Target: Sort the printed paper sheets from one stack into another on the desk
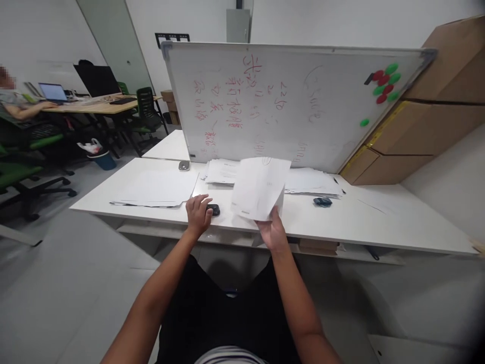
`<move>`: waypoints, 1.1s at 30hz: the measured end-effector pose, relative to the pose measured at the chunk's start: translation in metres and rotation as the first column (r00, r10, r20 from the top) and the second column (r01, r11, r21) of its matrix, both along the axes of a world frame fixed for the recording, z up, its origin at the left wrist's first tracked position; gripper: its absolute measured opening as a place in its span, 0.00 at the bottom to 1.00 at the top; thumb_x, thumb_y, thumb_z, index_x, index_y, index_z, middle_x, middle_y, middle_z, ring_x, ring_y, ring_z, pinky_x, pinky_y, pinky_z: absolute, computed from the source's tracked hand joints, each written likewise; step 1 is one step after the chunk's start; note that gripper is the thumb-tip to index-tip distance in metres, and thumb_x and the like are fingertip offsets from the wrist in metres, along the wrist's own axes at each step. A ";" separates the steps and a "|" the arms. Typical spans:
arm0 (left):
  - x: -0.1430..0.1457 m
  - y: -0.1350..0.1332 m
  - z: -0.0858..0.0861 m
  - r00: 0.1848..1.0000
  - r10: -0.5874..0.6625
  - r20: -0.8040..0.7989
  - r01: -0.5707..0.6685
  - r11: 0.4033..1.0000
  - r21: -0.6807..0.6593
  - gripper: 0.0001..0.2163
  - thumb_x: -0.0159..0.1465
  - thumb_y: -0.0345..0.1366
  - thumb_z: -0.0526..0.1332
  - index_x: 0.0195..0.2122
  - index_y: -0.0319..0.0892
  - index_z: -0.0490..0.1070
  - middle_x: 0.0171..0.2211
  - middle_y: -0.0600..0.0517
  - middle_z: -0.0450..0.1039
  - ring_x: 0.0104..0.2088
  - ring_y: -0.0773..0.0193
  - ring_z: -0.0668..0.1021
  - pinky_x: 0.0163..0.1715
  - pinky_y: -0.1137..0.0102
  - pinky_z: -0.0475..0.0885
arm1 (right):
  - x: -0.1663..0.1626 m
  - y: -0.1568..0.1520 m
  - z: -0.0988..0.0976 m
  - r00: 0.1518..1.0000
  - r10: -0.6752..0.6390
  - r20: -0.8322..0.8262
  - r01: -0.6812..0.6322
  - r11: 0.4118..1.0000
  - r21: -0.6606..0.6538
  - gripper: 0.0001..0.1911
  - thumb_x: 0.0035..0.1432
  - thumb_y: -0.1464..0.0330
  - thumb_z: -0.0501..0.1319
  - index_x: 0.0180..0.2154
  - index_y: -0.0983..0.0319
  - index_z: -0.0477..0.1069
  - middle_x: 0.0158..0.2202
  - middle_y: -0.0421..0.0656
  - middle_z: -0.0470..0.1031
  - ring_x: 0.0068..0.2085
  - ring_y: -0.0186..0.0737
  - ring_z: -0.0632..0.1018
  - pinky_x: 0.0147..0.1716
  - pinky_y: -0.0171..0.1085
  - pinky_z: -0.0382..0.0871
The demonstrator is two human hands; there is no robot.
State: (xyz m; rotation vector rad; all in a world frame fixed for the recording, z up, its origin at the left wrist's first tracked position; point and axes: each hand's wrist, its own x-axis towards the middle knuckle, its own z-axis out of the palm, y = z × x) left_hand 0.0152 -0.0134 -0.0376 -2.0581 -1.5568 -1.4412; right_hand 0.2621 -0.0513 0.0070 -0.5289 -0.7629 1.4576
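My right hand holds white printed sheets of paper by their lower right corner, raised and tilted above the desk. The corner near my thumb bends up. Over the desk to the left is my left hand, its fingers stretched out and slightly curved. Right beside its thumb and fingertips lies a small black object, perhaps a stapler, partly covered by the hand; whether they touch is unclear.
On the white desk lie a wide paper stack at left, more papers behind the sheets, a dark small item and a silvery square object. A whiteboard and cardboard boxes stand behind. A person sits far left.
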 end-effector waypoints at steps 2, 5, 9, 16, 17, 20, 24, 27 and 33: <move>0.011 -0.017 0.008 0.972 -0.111 0.207 0.132 0.987 -0.089 0.32 0.65 0.59 0.38 0.51 0.42 0.68 0.53 0.41 0.70 0.56 0.53 0.68 0.58 0.55 0.58 | 0.000 -0.021 -0.002 0.995 0.102 -0.021 -0.103 0.994 -0.039 0.27 0.58 0.50 0.58 0.57 0.50 0.65 0.60 0.36 0.66 0.62 0.44 0.65 0.60 0.48 0.64; 0.029 -0.053 0.022 0.752 -0.173 0.636 0.449 0.841 -0.302 0.30 0.65 0.59 0.40 0.61 0.46 0.57 0.55 0.43 0.69 0.54 0.56 0.72 0.52 0.59 0.67 | 0.007 -0.036 -0.012 0.984 0.177 0.033 -0.173 0.980 -0.098 0.25 0.55 0.49 0.60 0.52 0.50 0.70 0.59 0.35 0.68 0.62 0.44 0.66 0.58 0.46 0.67; 0.035 -0.092 0.040 0.467 -0.084 0.880 0.706 0.635 -0.314 0.25 0.58 0.53 0.61 0.52 0.45 0.68 0.45 0.46 0.77 0.43 0.57 0.79 0.45 0.62 0.72 | 0.017 -0.041 -0.027 0.977 0.180 0.113 -0.166 0.978 -0.125 0.26 0.52 0.50 0.62 0.50 0.52 0.72 0.55 0.38 0.72 0.59 0.46 0.69 0.55 0.47 0.69; 0.028 -0.076 0.062 0.630 -0.016 0.777 0.416 0.851 -0.320 0.21 0.56 0.49 0.64 0.45 0.41 0.71 0.42 0.47 0.77 0.42 0.58 0.78 0.43 0.64 0.72 | 0.038 -0.001 0.011 0.941 -0.003 0.339 -0.030 0.995 0.091 0.30 0.52 0.49 0.60 0.54 0.55 0.68 0.52 0.43 0.75 0.54 0.47 0.74 0.51 0.45 0.69; 0.031 -0.069 0.064 0.689 -0.020 0.725 0.366 0.872 -0.324 0.20 0.57 0.49 0.63 0.45 0.41 0.71 0.41 0.48 0.77 0.42 0.58 0.77 0.43 0.64 0.72 | 0.041 0.008 0.020 0.917 -0.028 0.399 -0.025 0.992 0.126 0.31 0.52 0.49 0.61 0.54 0.56 0.67 0.51 0.44 0.75 0.53 0.47 0.74 0.51 0.45 0.69; 0.047 -0.045 0.068 0.827 -0.057 0.559 0.271 0.912 -0.309 0.16 0.61 0.48 0.58 0.44 0.43 0.70 0.38 0.49 0.76 0.39 0.59 0.77 0.40 0.66 0.71 | 0.049 0.029 0.038 0.779 -0.271 0.566 0.174 0.960 0.220 0.30 0.47 0.53 0.66 0.49 0.60 0.68 0.46 0.46 0.77 0.46 0.46 0.76 0.47 0.44 0.69; 0.071 -0.021 0.052 0.883 -0.136 0.449 0.308 0.889 -0.338 0.13 0.63 0.46 0.55 0.43 0.45 0.69 0.36 0.50 0.76 0.38 0.59 0.76 0.39 0.66 0.70 | 0.052 0.039 0.020 0.569 -0.468 0.677 0.414 0.874 0.256 0.25 0.47 0.55 0.67 0.44 0.62 0.68 0.38 0.45 0.78 0.38 0.44 0.77 0.42 0.43 0.71; 0.080 -0.013 0.030 0.890 -0.133 0.437 0.339 0.833 -0.437 0.14 0.62 0.44 0.56 0.46 0.45 0.67 0.38 0.49 0.76 0.39 0.57 0.77 0.38 0.65 0.70 | 0.052 0.037 -0.011 0.543 -0.461 0.702 0.417 0.873 0.252 0.24 0.48 0.57 0.65 0.44 0.61 0.67 0.41 0.45 0.77 0.42 0.43 0.76 0.45 0.44 0.69; 0.074 -0.009 0.010 0.937 -0.129 0.326 0.291 0.804 -0.518 0.15 0.63 0.44 0.55 0.49 0.46 0.65 0.40 0.46 0.76 0.40 0.54 0.78 0.37 0.64 0.69 | 0.052 0.033 -0.049 0.626 -0.406 0.666 0.441 0.889 0.127 0.25 0.46 0.58 0.66 0.45 0.62 0.69 0.44 0.48 0.78 0.45 0.44 0.77 0.49 0.45 0.68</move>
